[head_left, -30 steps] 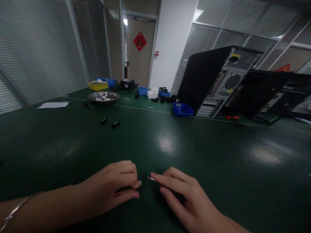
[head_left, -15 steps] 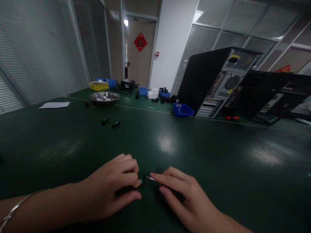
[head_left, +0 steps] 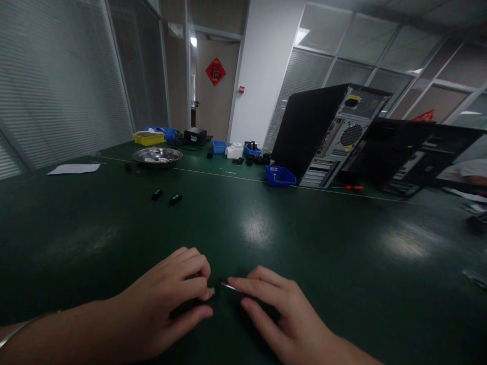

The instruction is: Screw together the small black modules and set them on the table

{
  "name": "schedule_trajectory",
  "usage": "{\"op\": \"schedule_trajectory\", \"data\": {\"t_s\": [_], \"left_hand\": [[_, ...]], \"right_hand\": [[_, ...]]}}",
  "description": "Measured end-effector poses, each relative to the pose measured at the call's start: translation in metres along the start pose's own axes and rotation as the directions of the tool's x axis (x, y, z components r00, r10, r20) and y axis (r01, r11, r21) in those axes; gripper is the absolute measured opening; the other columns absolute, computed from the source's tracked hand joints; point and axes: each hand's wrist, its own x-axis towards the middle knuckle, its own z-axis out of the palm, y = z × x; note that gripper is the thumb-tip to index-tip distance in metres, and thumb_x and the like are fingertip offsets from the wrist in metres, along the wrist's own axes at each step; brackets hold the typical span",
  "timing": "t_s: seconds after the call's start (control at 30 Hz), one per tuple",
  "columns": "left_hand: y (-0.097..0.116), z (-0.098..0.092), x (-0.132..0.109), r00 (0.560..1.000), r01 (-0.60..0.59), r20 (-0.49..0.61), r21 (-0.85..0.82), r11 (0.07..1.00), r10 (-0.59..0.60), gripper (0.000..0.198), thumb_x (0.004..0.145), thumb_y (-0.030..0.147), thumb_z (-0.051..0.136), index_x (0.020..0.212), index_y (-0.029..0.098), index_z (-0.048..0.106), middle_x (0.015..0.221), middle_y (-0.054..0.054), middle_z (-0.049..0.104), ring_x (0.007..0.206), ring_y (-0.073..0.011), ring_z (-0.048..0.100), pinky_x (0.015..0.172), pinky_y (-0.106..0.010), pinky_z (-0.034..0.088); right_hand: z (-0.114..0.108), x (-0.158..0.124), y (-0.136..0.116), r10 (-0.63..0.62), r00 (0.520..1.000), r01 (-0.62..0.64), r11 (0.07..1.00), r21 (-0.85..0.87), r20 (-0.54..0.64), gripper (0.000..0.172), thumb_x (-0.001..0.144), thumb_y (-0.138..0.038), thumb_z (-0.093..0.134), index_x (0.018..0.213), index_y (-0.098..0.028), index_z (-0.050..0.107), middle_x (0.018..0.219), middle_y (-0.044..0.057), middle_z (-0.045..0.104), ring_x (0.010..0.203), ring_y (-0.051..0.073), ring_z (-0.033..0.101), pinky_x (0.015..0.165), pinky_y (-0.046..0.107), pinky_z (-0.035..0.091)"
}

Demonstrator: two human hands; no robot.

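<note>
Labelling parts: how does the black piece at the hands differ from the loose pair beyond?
Black piece is pinched in the left hand, the right hand holding a silver tip to it; loose pair lies untouched. Black piece is close to the person; loose pair farther out. Both small, dark.

Dark green-tipped part (head_left: 214,291), thin metal strip (head_left: 229,287) just beside

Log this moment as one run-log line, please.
left hand: grips small black part | right hand: pinches thin metal piece | parts: ends close together | surface: green table
</note>
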Motion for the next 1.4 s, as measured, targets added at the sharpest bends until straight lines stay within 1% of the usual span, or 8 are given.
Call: {"op": "schedule_trajectory", "data": {"t_s": [0.17,0.33,0.43,0.57,0.73,0.9,1.1,1.4], "left_hand": [[-0.004,0.007,-0.006,0.998,-0.059,-0.015,0.041,0.997,0.060,0.023,0.088,0.002,0.053,0.103,0.018,0.061,0.097,-0.006,0.062,0.084,-0.0209,0.055,0.075,-0.031,0.043],[-0.003,0.006,-0.007,1.000,0.027,0.015,0.000,1.000,-0.027,0.014,0.089,0.007,0.053,0.094,0.019,0.059,0.086,-0.004,0.062,0.074,-0.0185,0.056,0.067,-0.027,0.045],[-0.002,0.002,-0.005,0.999,0.024,-0.039,-0.044,0.999,-0.026,0.019,0.090,0.005,0.044,0.091,0.019,0.057,0.081,-0.003,0.060,0.071,-0.0176,0.055,0.066,-0.026,0.047],[-0.009,-0.001,-0.005,0.988,-0.043,-0.153,-0.075,0.996,0.031,0.036,0.080,-0.004,0.040,0.101,0.020,0.056,0.099,-0.007,0.065,0.093,-0.0214,0.061,0.083,-0.032,0.053],[-0.016,-0.004,-0.005,0.987,-0.159,0.009,-0.089,0.983,0.161,0.059,0.075,-0.011,0.042,0.120,0.023,0.059,0.124,-0.007,0.066,0.121,-0.0234,0.056,0.106,-0.039,0.047],[-0.016,-0.003,-0.004,0.977,-0.193,0.079,-0.063,0.979,0.198,0.050,0.080,-0.008,0.048,0.118,0.022,0.063,0.121,-0.008,0.066,0.115,-0.0253,0.058,0.099,-0.037,0.050],[-0.018,-0.001,-0.005,0.992,-0.113,0.059,-0.034,0.993,0.115,0.029,0.092,0.006,0.053,0.117,0.018,0.063,0.102,-0.010,0.064,0.094,-0.0231,0.058,0.083,-0.035,0.049],[-0.019,-0.005,-0.004,0.994,-0.066,0.078,-0.103,0.992,0.075,0.026,0.091,0.013,0.061,0.117,0.010,0.063,0.104,-0.013,0.067,0.095,-0.0243,0.059,0.087,-0.036,0.047]], "right_hand": [[0.001,0.000,0.000,-0.018,1.000,0.018,1.000,0.001,-0.010,0.033,0.099,-0.020,0.051,0.129,-0.023,0.064,0.100,0.007,0.066,0.086,0.018,0.065,0.075,0.029,0.052],[-0.002,0.001,-0.001,-0.001,1.000,0.001,1.000,0.014,0.011,0.033,0.100,-0.019,0.051,0.129,-0.023,0.064,0.103,0.007,0.066,0.088,0.017,0.065,0.078,0.029,0.052],[-0.002,0.001,-0.001,0.002,1.000,-0.003,1.000,0.027,0.010,0.032,0.100,-0.019,0.051,0.129,-0.024,0.064,0.104,0.007,0.066,0.089,0.018,0.066,0.078,0.029,0.053],[0.000,0.002,0.001,-0.011,1.000,0.011,1.000,0.020,-0.001,0.031,0.099,-0.019,0.051,0.127,-0.023,0.064,0.102,0.008,0.066,0.087,0.018,0.065,0.076,0.029,0.053],[0.001,0.002,0.000,-0.012,1.000,0.012,1.000,0.022,-0.018,0.030,0.099,-0.018,0.052,0.125,-0.022,0.066,0.099,0.007,0.067,0.086,0.019,0.065,0.076,0.030,0.053],[0.002,0.000,-0.001,0.010,0.999,-0.008,0.996,0.087,-0.032,0.031,0.100,-0.016,0.052,0.128,-0.024,0.064,0.102,0.006,0.066,0.089,0.017,0.064,0.077,0.029,0.052],[0.001,0.002,0.000,0.018,1.000,-0.018,0.997,0.081,-0.010,0.033,0.101,-0.016,0.051,0.130,-0.026,0.062,0.105,0.005,0.066,0.091,0.018,0.065,0.079,0.030,0.054],[0.006,-0.003,0.015,-0.089,0.995,0.085,0.994,-0.074,-0.050,0.044,0.099,-0.017,0.052,0.138,-0.038,0.054,0.121,0.003,0.069,0.109,0.024,0.068,0.080,0.027,0.063]]}}
